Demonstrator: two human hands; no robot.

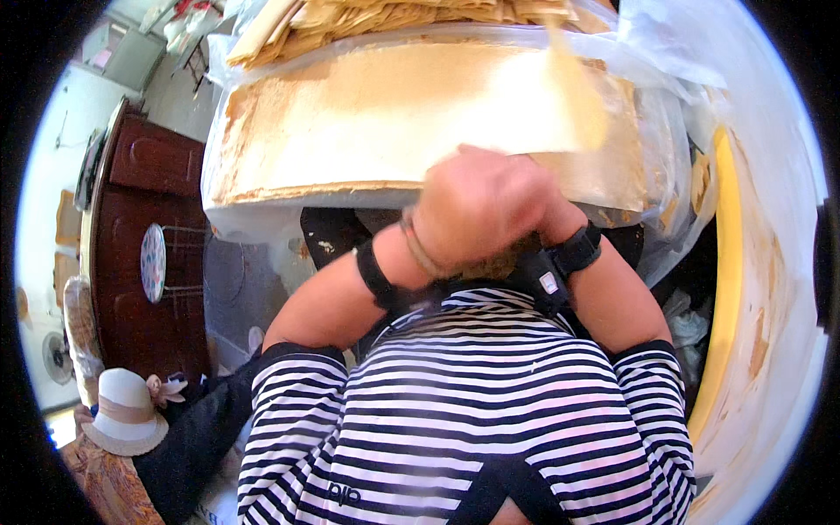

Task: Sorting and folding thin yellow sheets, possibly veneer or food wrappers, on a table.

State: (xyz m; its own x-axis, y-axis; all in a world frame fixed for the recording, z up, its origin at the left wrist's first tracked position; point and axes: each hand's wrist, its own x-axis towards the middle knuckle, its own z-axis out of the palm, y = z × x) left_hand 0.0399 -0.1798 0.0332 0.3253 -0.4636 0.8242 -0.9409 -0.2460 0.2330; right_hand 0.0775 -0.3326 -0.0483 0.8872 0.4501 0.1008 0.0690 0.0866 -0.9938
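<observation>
Tan sheet [573, 87], blurred, rises from both fists: left hand [464, 214] and right hand [534, 197] clenched together before a plastic-wrapped stack [350, 122].

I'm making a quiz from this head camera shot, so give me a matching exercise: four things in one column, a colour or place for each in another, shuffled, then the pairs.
Things:
1. hat
2. cabinet
3. shirt
4. thin sheets

Descriptions:
A. dark red-brown wood, at left
B. black and white stripes
C. stacked at the top edge
D. cream, with a ribbon band, lower left

Pairs: 1-D, 2-A, 3-B, 4-C
</observation>
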